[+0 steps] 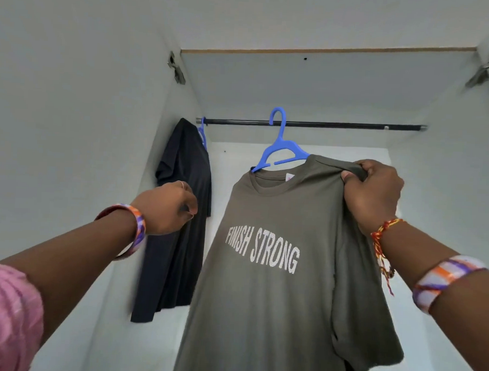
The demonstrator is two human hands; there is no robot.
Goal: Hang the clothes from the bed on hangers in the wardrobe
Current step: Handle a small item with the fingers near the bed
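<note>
**Olive tee on hanger, R hand at shoulder**

Head view, looking up into wardrobe [433, 193]. Rod [338, 125] runs across at 12 o'clock, dark, ends near both side walls.

Olive tee [274, 299], white print "FINISH STRONG", sits centre frame on blue hanger [281, 147]. Hanger hook overlaps the rod line; can't tell if it's seated on the rod or just in front. Hanger's one arm is bare at the collar, approx. 10 o'clock of the neck opening; other arm is under the fabric.

R hand [374, 191], at 2 o'clock of the print, pinches the tee's shoulder fabric, fingers and thumb curled round a bunched fold. Red/yellow thread on wrist, striped bangle further down the forearm.

L hand [169, 207], at 9 o'clock of the tee, apart from it, nothing held. Fingers curled in loosely; motion blur, so exact pose unclear. Striped bangle on wrist, pink sleeve [8, 315] at 7 o'clock.

Black tee [177, 224] hangs at rod's far end, 10 o'clock, on 2nd blue hanger [203, 133], against the side wall, behind L hand.

Hands well apart.
</note>
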